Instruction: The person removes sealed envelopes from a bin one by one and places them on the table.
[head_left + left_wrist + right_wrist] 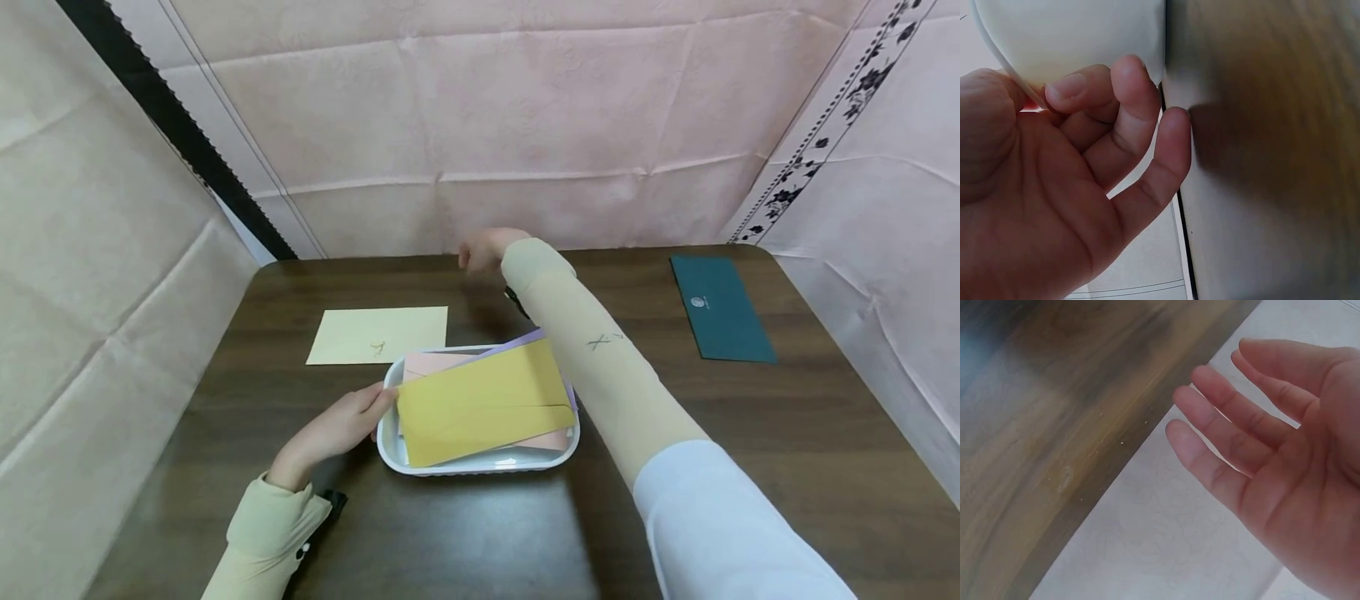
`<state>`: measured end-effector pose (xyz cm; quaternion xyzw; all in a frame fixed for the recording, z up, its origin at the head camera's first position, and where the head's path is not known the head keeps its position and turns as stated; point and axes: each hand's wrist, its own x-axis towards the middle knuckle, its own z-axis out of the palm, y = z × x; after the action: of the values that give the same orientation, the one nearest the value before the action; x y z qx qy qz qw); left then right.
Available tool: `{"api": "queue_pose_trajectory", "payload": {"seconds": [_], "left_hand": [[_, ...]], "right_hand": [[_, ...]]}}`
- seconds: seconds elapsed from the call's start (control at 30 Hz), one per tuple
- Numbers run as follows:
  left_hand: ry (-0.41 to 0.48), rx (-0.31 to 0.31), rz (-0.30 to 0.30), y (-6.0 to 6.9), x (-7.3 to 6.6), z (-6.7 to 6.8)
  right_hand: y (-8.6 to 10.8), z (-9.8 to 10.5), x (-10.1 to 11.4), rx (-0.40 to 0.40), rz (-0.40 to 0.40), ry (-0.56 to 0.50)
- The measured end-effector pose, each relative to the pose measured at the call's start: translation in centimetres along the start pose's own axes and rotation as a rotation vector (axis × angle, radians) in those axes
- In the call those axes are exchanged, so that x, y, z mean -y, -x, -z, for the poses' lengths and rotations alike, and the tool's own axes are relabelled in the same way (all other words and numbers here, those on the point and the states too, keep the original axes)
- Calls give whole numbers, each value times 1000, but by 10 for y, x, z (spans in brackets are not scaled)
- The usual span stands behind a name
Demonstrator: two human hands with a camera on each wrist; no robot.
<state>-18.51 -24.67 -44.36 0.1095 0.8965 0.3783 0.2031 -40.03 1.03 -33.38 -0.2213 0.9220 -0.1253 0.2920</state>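
A white tray (pixel 480 465) holds a yellow envelope (pixel 480 404) lying over pink (pixel 431 363) and purple (pixel 566 390) ones. At the tray's left side, my left hand (pixel 337 433) pinches the rim between thumb and fingers; the left wrist view shows the hand (pixel 1097 156) with its fingers curled against the tray wall (pixel 1085 37). Beyond the tray, near the table's far edge, my right hand (pixel 491 248) hovers with nothing in it. In the right wrist view that hand (pixel 1272 444) has relaxed, slightly bent fingers.
A cream envelope (pixel 382 335) with a small gold mark lies behind the tray to the left. A dark green envelope (pixel 722 308) lies at the table's far right. Pale cloth (pixel 465 108) hangs behind and on both sides of the brown table (pixel 787 450).
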Motion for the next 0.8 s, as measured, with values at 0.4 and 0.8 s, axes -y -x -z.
{"api": "queue_pose_trajectory", "payload": {"seconds": [0.4,0.8], "left_hand": [[-14,-14,1,2,0,0],[-5,-12,-6,4,0,-1]], "right_hand": [[9,2,-15,36,163,17],[36,14,-28,-17,219,14]]}}
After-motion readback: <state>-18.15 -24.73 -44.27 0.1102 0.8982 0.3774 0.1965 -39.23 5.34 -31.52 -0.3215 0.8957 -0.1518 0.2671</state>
